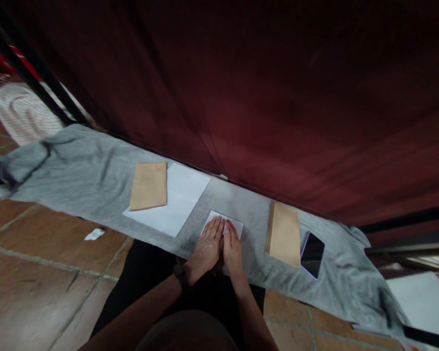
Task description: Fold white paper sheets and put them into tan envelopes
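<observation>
My left hand point(206, 249) and my right hand point(232, 248) lie flat side by side, fingers stretched out, pressing on a small folded white paper point(233, 224) on a grey cloth point(88, 170) spread over the floor. Both hands are open and hold nothing. To the left lies a brown envelope point(149, 185) on top of a white sheet point(181, 197). To the right of my hands sits a stack of brown envelopes point(284, 234), with a dark phone point(312, 254) beside it.
A dark red curtain point(278, 97) hangs along the cloth's far edge. Brown floor tiles point(40, 273) run in front, with a small white scrap point(94, 234). A striped white fabric point(22, 114) lies at far left, a white sheet point(422, 302) at lower right.
</observation>
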